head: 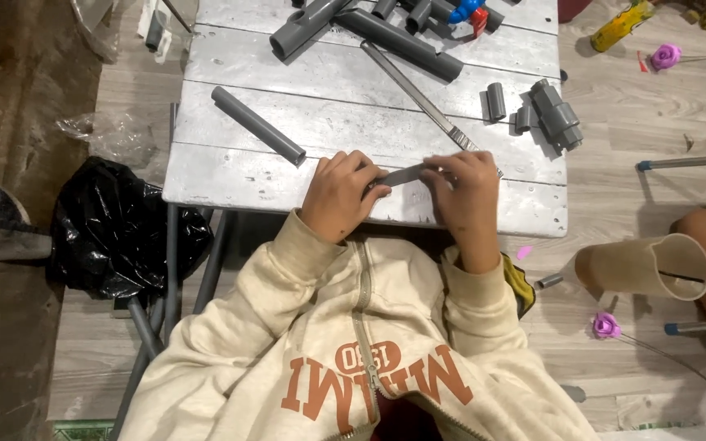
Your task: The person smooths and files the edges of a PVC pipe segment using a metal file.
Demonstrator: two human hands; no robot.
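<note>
- One short grey pipe piece point(402, 175) lies across the near edge of the worktop point(230, 175), held level between both hands.
- The left hand point(341, 196) has its fingers curled shut around the pipe piece's left end, knuckles up.
- The right hand point(467, 189) is closed over the pipe piece's right end, fingers wrapped on it.
- One long thin metal rod point(418, 94) runs slantwise from the worktop's middle down to the right hand.
- One loose grey pipe point(258, 125) lies slanted near the left edge, well apart from the hands.
- Two longer grey pipes point(402, 41) cross at the far edge, beside a cluster of small fittings I cannot count.
- One blue and red valve handle point(469, 11) sits at the far edge.
- Near the right edge: one short grey sleeve point(496, 101) and one grey jointed fitting point(557, 114), just beside each other.
- One black plastic bag point(116, 229) lies on the floor off the left edge.
- Two purple artificial roses point(665, 56) lie on the floor to the right, one far and one near.
- One wide tan pipe section point(655, 265) lies on the floor off the near right corner.
- One yellow bottle point(621, 26) lies beyond the far right corner; its label is too small to make out.
</note>
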